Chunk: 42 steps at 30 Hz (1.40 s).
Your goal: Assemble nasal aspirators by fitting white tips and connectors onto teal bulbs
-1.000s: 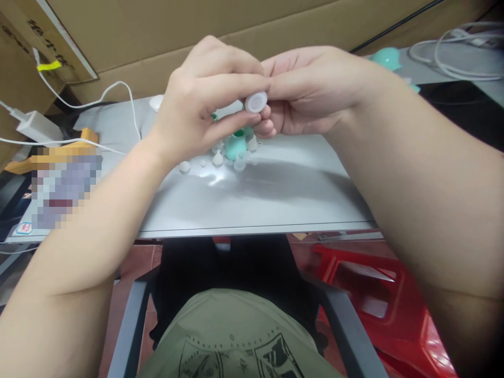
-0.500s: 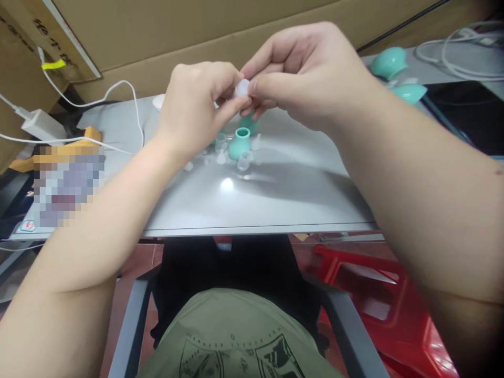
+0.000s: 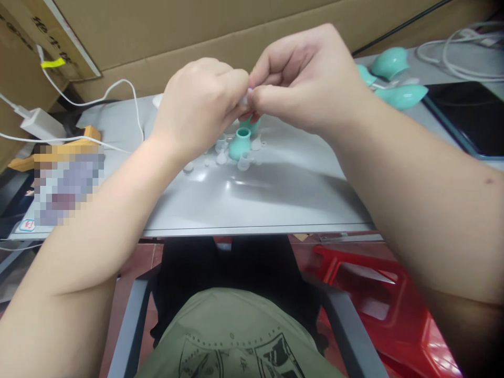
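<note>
Above the table, my left hand and my right hand meet fingertip to fingertip, both closed in a pinch. Between them is a small white translucent plastic piece, mostly covered by my fingers. Just below stands a teal bulb-shaped bottle with its round mouth uncovered. A second teal piece sits behind it, partly hidden by my hands. Around the bottle lie several small clear plastic parts, among them a little cup, a pointed nozzle-like part and another such part.
More teal pieces lie at the right beside a dark phone or tablet and coiled white cables. On the left are a white charger and a wooden piece. Cardboard walls the back. A red stool stands below.
My left hand has turned and closed further over the white piece, which now shows less. The right hand has shifted slightly, exposing more of the teal pieces at the right.
</note>
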Motion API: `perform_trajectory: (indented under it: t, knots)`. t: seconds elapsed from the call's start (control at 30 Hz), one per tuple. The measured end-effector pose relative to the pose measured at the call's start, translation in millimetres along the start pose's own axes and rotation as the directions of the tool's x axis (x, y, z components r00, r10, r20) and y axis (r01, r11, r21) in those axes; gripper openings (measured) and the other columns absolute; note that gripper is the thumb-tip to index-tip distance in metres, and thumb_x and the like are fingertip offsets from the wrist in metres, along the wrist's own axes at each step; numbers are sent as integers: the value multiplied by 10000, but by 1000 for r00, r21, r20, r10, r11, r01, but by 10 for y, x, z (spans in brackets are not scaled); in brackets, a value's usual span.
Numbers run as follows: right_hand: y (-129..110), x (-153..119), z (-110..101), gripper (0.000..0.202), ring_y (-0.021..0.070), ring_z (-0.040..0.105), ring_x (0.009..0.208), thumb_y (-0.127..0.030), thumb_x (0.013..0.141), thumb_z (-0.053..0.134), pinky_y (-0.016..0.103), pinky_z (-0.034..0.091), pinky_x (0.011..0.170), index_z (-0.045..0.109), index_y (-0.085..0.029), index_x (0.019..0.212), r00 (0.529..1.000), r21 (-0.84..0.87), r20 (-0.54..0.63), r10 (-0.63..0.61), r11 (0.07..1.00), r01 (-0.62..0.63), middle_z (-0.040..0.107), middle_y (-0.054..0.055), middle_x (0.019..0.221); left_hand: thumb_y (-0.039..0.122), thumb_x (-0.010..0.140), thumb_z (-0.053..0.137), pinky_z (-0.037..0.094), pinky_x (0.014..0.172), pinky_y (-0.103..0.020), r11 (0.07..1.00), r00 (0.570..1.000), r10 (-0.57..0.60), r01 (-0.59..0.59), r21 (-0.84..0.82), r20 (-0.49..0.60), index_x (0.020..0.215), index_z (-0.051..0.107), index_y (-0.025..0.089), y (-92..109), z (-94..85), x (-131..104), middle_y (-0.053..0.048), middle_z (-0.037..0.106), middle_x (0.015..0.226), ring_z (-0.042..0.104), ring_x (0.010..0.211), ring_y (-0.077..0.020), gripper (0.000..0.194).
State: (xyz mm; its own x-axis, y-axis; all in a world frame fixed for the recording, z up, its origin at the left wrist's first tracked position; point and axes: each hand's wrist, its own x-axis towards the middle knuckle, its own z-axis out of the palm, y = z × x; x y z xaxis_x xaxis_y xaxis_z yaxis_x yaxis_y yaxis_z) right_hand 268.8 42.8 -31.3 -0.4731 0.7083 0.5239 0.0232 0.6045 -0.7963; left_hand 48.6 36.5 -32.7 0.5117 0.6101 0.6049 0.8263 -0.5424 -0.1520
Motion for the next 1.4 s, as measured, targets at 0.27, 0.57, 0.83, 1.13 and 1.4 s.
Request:
perform_trajectory:
  t: [0.27,0.57,0.83,1.13,1.4]
  knots:
    - [-110,-77,42,246,136,829,771,-31,878,878,152,613,616,835,-253,782,998,-100,-61,-30,995,23,825,-28,825,515,944,730,518,889,-619,996,996,-52,57,-74,67,802,659,381,-67,-25,-4,-109,770,905,696,964,-424,208]
    - [-1,-47,52,212,137,827,774,-61,923,861,186,631,659,856,-254,836,997,-76,-57,-42,996,37,826,-11,837,539,905,749,508,846,-581,992,994,-89,93,-80,59,779,602,368,-79,36,-2,-107,791,907,674,891,-393,258]
    - [119,-5,-71,359,200,887,918,-565,939,1053,290,763,824,869,-257,966,995,107,100,1,994,-12,888,5,1017,596,1034,588,488,849,-590,992,997,-78,76,-96,-11,831,613,351,-10,-106,-46,-117,794,900,782,950,-441,319]
    - [9,-24,75,234,184,843,823,-402,961,1004,262,737,779,841,-260,869,994,48,-59,90,995,-87,851,14,894,480,1017,660,508,849,-599,990,995,-103,102,-94,-5,873,742,379,3,-72,-40,-71,865,981,764,943,-381,194]
    - [-55,-45,204,207,179,801,819,-325,1023,894,264,667,730,845,-280,827,976,-203,-212,-59,979,15,831,12,881,424,998,703,467,863,-562,973,978,-208,205,-102,-11,859,697,341,59,-121,-29,-37,866,976,726,900,-326,162]
